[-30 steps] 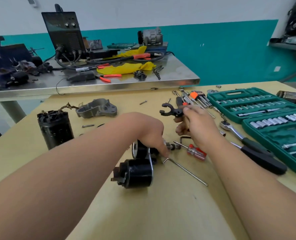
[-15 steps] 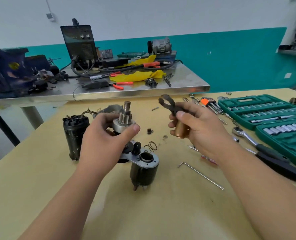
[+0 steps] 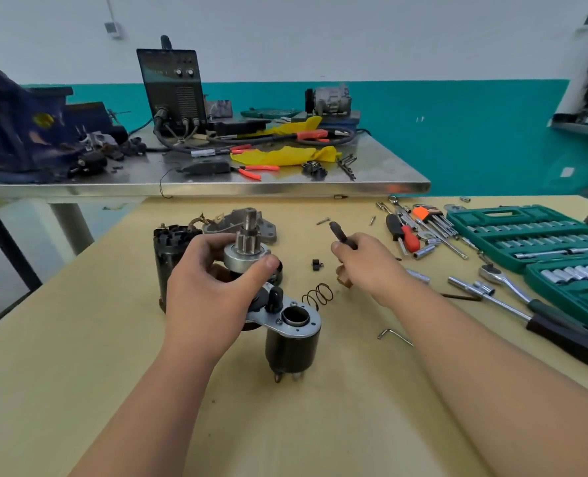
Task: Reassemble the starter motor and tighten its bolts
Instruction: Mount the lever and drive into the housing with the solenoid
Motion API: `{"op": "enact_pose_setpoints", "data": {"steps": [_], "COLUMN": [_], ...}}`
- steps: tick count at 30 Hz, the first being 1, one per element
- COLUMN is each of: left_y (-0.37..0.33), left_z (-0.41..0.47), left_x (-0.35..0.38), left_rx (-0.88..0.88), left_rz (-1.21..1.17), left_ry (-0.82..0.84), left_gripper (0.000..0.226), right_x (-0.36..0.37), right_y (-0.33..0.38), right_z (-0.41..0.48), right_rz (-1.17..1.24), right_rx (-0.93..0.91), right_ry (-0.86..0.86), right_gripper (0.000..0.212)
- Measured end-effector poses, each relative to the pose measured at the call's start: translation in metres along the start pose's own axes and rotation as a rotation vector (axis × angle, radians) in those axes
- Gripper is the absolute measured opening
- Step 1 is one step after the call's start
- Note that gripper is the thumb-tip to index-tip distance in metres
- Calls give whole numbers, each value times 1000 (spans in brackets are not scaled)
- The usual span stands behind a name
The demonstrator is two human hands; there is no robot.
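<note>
Left hand (image 3: 210, 297) gripped pinion drive (image 3: 248, 258) upright; right hand (image 3: 371, 270) pinched shift fork (image 3: 339, 233), presumably for fitting onto it.

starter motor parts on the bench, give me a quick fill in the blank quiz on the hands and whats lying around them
1. The left hand grips the pinion drive, whose shaft points ____.
2. The right hand pinches the fork lever, which is ____ in colour.
3. The coil spring lies on the table, touched by ____ hand.
4. The socket set case sits on the person's ____ side.

Missing words: up; black; neither; right
</note>
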State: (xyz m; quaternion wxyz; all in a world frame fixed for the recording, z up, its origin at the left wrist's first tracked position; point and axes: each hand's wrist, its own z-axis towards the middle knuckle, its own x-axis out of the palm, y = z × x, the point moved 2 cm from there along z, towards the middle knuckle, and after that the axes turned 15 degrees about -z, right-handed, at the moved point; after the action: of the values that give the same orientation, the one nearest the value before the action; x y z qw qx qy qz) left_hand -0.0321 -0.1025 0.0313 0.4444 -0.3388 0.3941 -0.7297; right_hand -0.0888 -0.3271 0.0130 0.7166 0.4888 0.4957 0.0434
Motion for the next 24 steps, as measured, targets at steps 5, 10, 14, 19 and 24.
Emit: {"op": "enact_pose_setpoints", "data": {"steps": [5, 10, 14, 19, 24], "left_y": [4, 15, 32, 36, 35], "left_z": [1, 15, 16, 13, 11], "left_x": [-4, -21, -21, -18, -18], "left_rx": [38, -18, -125, -115, -111], "left_rz": [1, -43, -142, -177, -163], "left_ry": [-6, -60, -103, -114, -117], "left_gripper": [40, 33, 18, 14, 14], "right_x": [19, 31, 41, 53, 70], "right_y": [12, 15, 18, 30, 40], "right_z": [4, 0, -8, -27, -45], "right_rz": [-157, -72, 81, 83, 285], "right_rx": [-38, -19, 34, 6, 50], "right_ry": [126, 221, 307, 352, 492], "right_gripper": [23, 17, 23, 28, 35]}}
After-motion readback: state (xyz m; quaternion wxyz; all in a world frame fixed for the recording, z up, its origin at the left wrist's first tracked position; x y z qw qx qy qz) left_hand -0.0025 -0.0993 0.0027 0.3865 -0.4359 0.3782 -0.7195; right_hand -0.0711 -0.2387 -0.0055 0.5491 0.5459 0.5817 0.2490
